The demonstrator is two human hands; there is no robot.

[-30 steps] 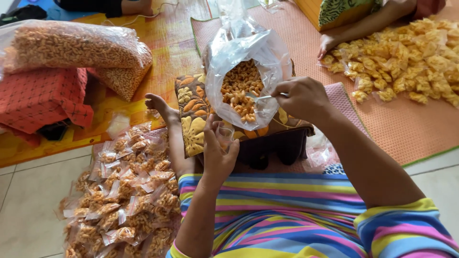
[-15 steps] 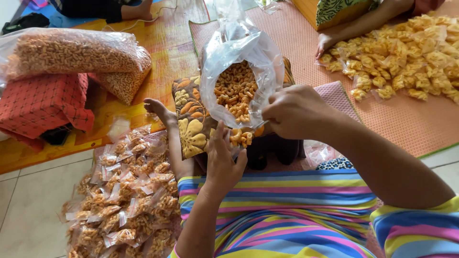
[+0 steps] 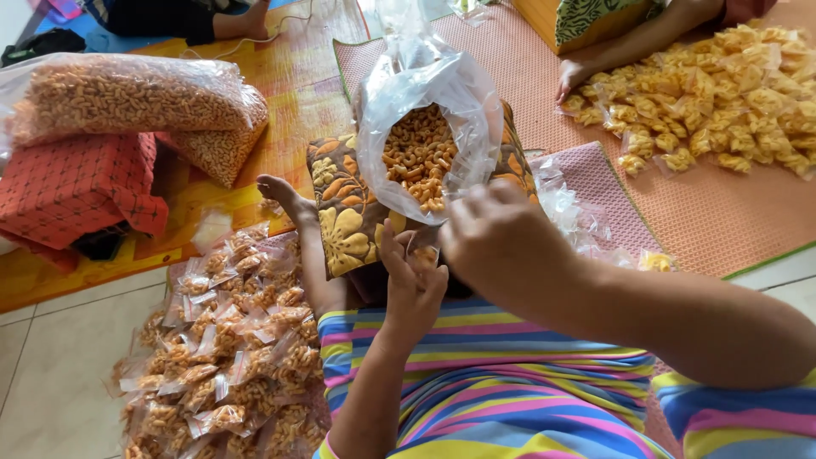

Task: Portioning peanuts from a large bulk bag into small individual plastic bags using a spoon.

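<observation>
A large clear plastic bag (image 3: 429,93) of orange curled snacks (image 3: 416,157) stands open on a brown flowered cushion (image 3: 344,208) in front of me. My left hand (image 3: 410,285) holds a small clear packet (image 3: 422,253) just below the big bag's mouth. My right hand (image 3: 497,238) is bunched right beside it, fingers pinched over the packet; what lies inside them is hidden. Both hands sit above my striped lap.
A heap of small filled snack packets (image 3: 225,357) lies at my left on the tiled floor. Two big full snack bags (image 3: 136,93) rest on a red box (image 3: 72,183). Another person's hand (image 3: 571,78) touches a pile of yellow snack packets (image 3: 722,93) on the orange mat.
My right hand has dropped from the big bag's rim down to the small packet. My left hand stays under it with the packet.
</observation>
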